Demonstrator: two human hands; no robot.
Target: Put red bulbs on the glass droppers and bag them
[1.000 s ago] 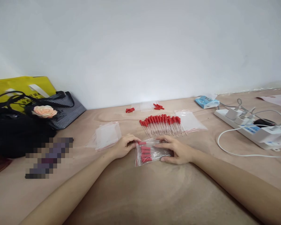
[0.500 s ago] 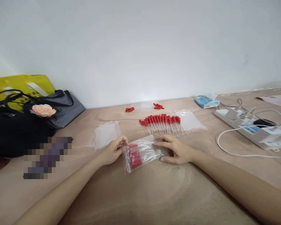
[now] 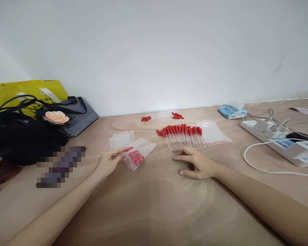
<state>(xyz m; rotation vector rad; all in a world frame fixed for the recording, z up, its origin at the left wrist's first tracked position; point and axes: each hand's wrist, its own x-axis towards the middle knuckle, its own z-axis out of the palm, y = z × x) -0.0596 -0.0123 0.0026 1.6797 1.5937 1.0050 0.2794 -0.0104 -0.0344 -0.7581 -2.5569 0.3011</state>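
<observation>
Between the fingers of my left hand [image 3: 111, 160] is the corner of a clear zip bag [image 3: 149, 147]. Inside it lie several red-bulbed droppers [image 3: 136, 157] with thin clear stems. The bag is tilted above the tabletop, its far end pointing right. My right hand [image 3: 193, 164] rests on the table with fingers spread, holding nothing. Just beyond it, a row of loose droppers [image 3: 181, 131] is fanned out, red bulbs toward the wall. Flat clear bags [image 3: 122, 139] lie behind my left hand. Another stack of clear zip bags [image 3: 215, 132] sits right of the row.
Small red bulbs [image 3: 178, 115] and a clear bag [image 3: 164, 115] lie near the wall. To the right are a blue tissue pack [image 3: 232, 111] and a white power strip [image 3: 263, 138] with cables. Black [image 3: 23, 140], striped [image 3: 83, 114] and yellow bags [image 3: 53, 89] stand at left.
My left hand has moved left, carrying the filled bag away from my right hand. My right hand no longer touches the bag and stays about where it was. The view has shifted slightly.
</observation>
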